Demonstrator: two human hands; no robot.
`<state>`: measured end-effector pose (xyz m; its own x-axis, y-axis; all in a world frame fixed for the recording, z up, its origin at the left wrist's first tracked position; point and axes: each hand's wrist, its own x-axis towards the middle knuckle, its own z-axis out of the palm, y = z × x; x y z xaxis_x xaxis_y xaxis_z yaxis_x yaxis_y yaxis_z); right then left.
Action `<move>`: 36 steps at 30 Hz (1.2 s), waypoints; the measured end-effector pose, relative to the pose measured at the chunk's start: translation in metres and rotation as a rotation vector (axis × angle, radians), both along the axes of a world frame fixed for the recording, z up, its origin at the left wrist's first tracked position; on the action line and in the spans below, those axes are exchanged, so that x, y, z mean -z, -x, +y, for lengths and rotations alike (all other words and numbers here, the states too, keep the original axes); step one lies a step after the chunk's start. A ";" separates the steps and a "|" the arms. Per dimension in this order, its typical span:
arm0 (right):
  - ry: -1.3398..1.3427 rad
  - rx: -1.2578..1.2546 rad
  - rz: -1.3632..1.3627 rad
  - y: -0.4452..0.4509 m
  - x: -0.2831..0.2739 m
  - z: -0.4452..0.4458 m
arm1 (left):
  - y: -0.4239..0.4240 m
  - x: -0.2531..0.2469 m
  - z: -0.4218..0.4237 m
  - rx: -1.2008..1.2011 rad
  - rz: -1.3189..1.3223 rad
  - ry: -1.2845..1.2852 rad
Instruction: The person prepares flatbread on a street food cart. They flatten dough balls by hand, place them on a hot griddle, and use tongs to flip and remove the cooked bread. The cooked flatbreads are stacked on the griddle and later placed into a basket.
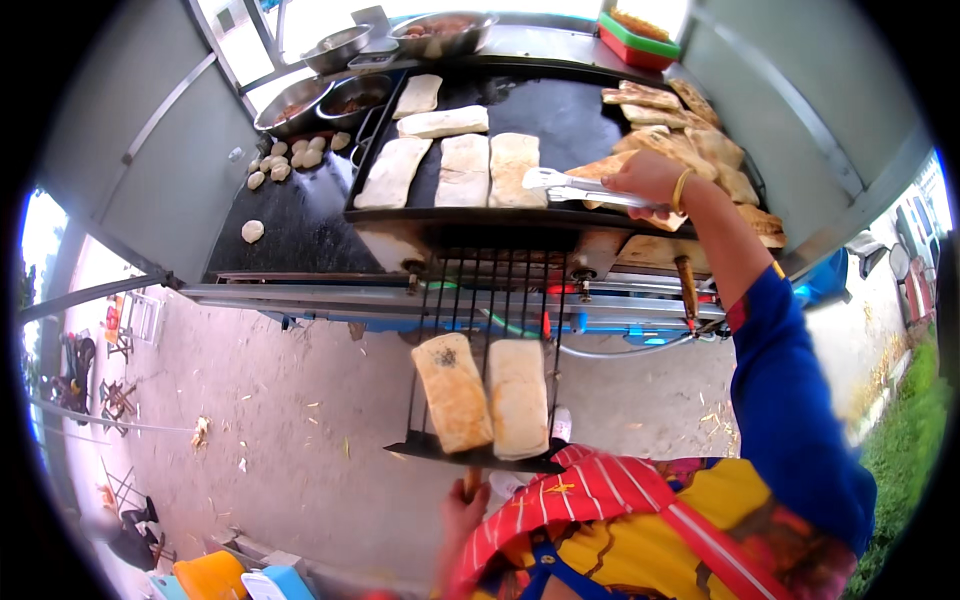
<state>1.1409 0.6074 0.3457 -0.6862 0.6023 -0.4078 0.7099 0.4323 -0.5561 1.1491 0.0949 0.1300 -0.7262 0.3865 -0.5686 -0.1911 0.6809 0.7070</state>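
My right hand [651, 180] holds metal tongs [570, 184] over the front edge of a black griddle [555, 105], beside a browned flatbread [600, 166]. Pale rectangular flatbreads [462, 169] lie on the griddle's left half. Low in the picture my left hand [466, 506] grips the wooden handle [472, 480] of a pulled-out wire rack [484, 300]. Two flatbreads rest on the rack: the left one [454, 394] has a dark speckled patch, the right one [519, 397] is paler.
Browned flatbreads [720, 146] are piled at the griddle's right. Dough balls [280, 171] sit on the dark worktop [300, 217] at left, near steel bowls [291, 105]. Green and red trays [637, 46] stand at the back right. A wooden handle [686, 289] juts out below the griddle.
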 end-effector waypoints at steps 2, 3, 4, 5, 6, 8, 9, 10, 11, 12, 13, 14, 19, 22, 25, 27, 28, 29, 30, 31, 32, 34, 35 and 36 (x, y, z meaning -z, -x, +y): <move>0.157 0.133 0.154 0.012 0.028 0.013 | 0.002 0.004 0.003 -0.017 -0.021 -0.039; 0.237 0.194 0.229 0.019 0.041 0.018 | 0.001 0.003 0.004 -0.032 -0.031 -0.049; 0.263 0.200 0.247 0.030 0.044 0.016 | 0.000 0.001 0.005 -0.045 -0.038 -0.058; 0.312 0.237 0.274 0.041 0.052 0.016 | -0.002 0.006 0.004 -0.039 -0.039 -0.042; 0.368 0.269 0.309 0.056 0.060 0.014 | -0.002 0.010 0.002 -0.037 -0.030 -0.023; 0.404 0.348 0.324 0.067 0.064 0.014 | -0.001 0.016 -0.003 -0.025 -0.007 0.005; 0.399 0.329 0.337 0.068 0.064 0.013 | -0.003 0.017 -0.002 -0.027 0.003 0.005; 0.394 0.312 0.350 0.063 0.065 0.016 | -0.003 0.016 -0.002 -0.025 0.012 0.005; 0.388 0.299 0.364 0.056 0.067 0.019 | -0.002 0.015 -0.004 -0.011 0.028 0.009; 0.368 0.295 0.402 0.044 0.071 0.025 | -0.001 0.014 -0.003 0.009 0.041 0.004; 0.341 0.303 0.447 0.032 0.065 0.021 | -0.001 0.012 -0.002 0.020 0.052 -0.001; 0.313 0.312 0.492 0.017 0.056 0.014 | -0.001 0.008 0.000 0.024 0.033 -0.010; 0.453 0.254 0.530 -0.026 0.035 -0.059 | 0.000 -0.002 0.004 0.042 0.040 -0.058; 0.687 0.150 0.485 -0.036 0.050 -0.110 | 0.001 -0.007 0.006 0.037 0.045 -0.091; 0.805 0.153 0.397 -0.030 0.079 -0.154 | 0.002 -0.002 0.001 0.100 0.119 -0.104; 0.700 0.125 0.398 -0.011 0.107 -0.158 | 0.007 0.003 -0.002 0.152 0.156 -0.086; 0.652 0.114 0.397 -0.001 0.123 -0.159 | 0.009 0.003 -0.003 0.171 0.152 -0.066; 0.617 0.179 0.418 0.010 0.137 -0.160 | 0.009 0.004 -0.003 0.198 0.146 -0.047; 0.583 0.248 0.440 0.024 0.149 -0.159 | 0.009 0.008 -0.002 0.198 0.143 -0.056; 0.552 0.309 0.457 0.032 0.152 -0.160 | 0.010 0.014 -0.004 0.189 0.139 -0.061; 0.519 0.305 0.436 0.031 0.154 -0.159 | 0.010 0.016 -0.006 0.183 0.136 -0.066; 0.449 0.292 0.380 0.027 0.154 -0.155 | 0.011 0.018 -0.005 0.194 0.150 -0.044; 0.394 0.262 0.346 0.017 0.151 -0.150 | 0.012 0.019 -0.004 0.202 0.158 -0.034; 0.337 0.226 0.300 0.000 0.138 -0.148 | 0.011 0.022 -0.005 0.183 0.157 -0.057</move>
<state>1.1413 0.4597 0.2079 -0.6705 0.6186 -0.4096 0.5524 0.0477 -0.8322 1.1383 0.0898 0.1080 -0.7186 0.5481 -0.4280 0.0467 0.6522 0.7566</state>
